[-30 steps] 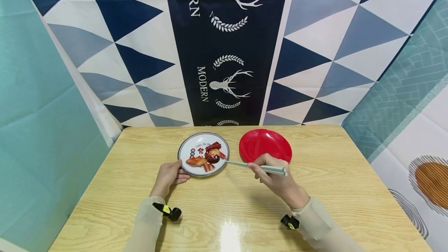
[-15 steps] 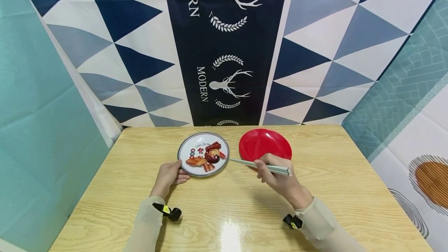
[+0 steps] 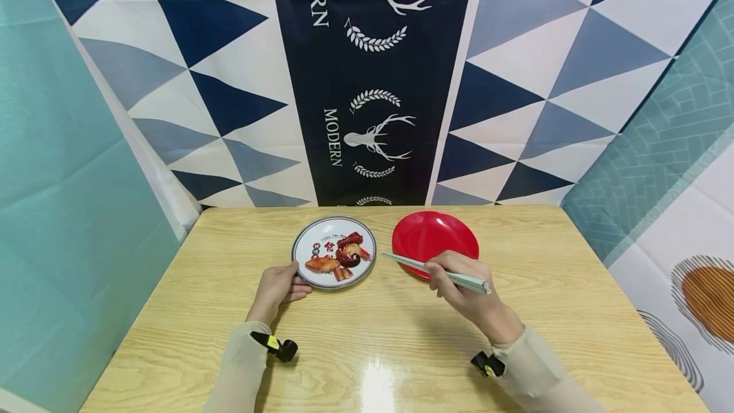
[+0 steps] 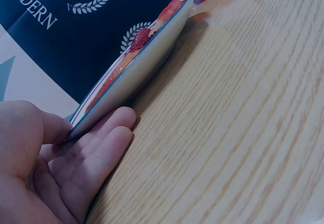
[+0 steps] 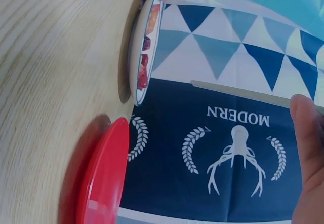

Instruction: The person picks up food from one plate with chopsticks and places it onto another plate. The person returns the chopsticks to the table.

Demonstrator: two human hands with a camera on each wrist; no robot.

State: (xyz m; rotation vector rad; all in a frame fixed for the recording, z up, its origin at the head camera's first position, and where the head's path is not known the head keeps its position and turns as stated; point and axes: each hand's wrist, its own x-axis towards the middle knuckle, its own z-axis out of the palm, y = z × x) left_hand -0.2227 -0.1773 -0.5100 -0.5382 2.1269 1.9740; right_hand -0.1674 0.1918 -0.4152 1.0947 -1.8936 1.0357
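Note:
My left hand [image 3: 279, 290] grips the near left rim of a white plate [image 3: 309, 241] with a dark edge. In the left wrist view its thumb lies at the rim and its fingers under the plate's side [image 4: 147, 69]. Several pieces of food [image 3: 347, 257] lie on the plate, among them what looks like a shrimp [image 3: 358, 251] and a brown wing-like piece [image 3: 322, 264]. My right hand [image 3: 467, 289] holds pale green chopsticks [image 3: 410, 262], which point left. Their tips are apart from the white plate, with nothing between them. A red plate [image 3: 430, 231] is behind that hand.
Both plates stand near the back of a wooden table [image 3: 355, 336]. A patterned cloth [image 3: 378, 81] rises behind the table's back edge. Teal sheeting [image 3: 86, 196] hangs on the left, and another cloth [image 3: 676, 209] on the right.
My right hand has moved to the right with the chopsticks, so their tips have left the white plate's right rim. The left hand, both plates and the food have stayed put.

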